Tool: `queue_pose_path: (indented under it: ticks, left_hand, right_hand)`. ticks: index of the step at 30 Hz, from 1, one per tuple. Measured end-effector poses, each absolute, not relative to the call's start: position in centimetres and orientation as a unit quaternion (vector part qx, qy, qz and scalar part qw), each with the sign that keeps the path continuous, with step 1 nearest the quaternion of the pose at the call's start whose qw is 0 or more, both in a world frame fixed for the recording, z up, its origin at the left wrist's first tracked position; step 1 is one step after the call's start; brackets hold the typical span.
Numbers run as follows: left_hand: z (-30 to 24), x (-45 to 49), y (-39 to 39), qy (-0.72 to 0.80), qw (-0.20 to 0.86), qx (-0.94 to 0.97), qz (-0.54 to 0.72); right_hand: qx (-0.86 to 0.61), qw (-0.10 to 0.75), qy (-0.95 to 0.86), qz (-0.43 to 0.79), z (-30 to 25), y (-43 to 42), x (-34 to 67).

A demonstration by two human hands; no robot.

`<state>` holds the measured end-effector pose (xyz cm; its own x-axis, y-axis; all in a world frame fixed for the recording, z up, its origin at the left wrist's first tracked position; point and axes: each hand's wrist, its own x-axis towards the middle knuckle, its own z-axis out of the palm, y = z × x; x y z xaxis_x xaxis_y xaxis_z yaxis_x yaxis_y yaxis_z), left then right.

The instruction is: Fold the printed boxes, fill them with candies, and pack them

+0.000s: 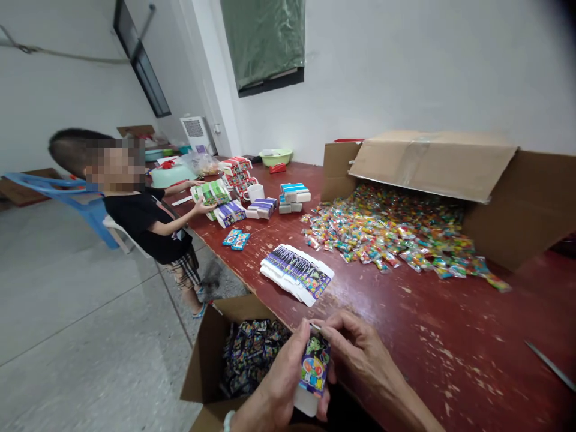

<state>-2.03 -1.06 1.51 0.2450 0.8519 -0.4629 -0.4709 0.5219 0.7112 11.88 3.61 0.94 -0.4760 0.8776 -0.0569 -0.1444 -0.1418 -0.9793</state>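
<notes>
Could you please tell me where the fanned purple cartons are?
In the head view, the fanned purple cartons lie near the centre on the red table, beyond the left hand and left of the candy packets.

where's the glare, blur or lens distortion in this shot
Head view: pale glare on the worn dark-red tabletop beyond the hand-held small purple-and-white printed cardboard box; head view: bright sheen streaks on the wrinkled green plastic sheet; head view: dark upper-right corner, leaning walls at left, likely wide-angle tilt; head view: pixelation, not ordinary blur, over part of the black-shirted person.
</notes>
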Motion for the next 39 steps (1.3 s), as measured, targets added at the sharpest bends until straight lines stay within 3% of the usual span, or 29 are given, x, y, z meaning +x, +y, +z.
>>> queue_pose_path:
  ticks: [4,14,18,23,28,34,39]
  left_hand:
    - [1.8,-1.9,-1.1,0.446,0.71,0.301,0.454]
    - [2.5,-1.8,-0.4,0.452,0.672,0.38,0.446]
    - [2.7,-1.6,-0.4,0.472,0.658,0.384,0.444]
    - [2.3,-1.8,-0.1,0.468,0.686,0.341,0.441]
    - [1.7,-2.2,-0.1,0.467,0.688,0.355,0.426]
    - [1.9,-2.1,-0.4,0.432,0.745,0.312,0.402]
    - [2.6,-1.2,0.6,0.442,0.728,0.278,0.445]
  right_hand:
    - [-0.345,0.38,-0.459,0.726,2.6,3.9,12.0]
    - [-0.349,0.424,-0.485,0.681,3.4,4.8,13.1]
    - [-0.335,0.443,-0.513,0.655,3.5,4.5,12.8]
    - [-0.331,0.416,-0.451,0.716,3.4,4.3,12.0]
    - [-0.332,0.424,-0.562,0.628,2.9,4.6,12.4]
    - [-0.29,0.37,-0.668,0.577,3.5,4.8,14.1]
    - [-0.314,0.403,-0.663,0.546,2.7,3.5,13.5]
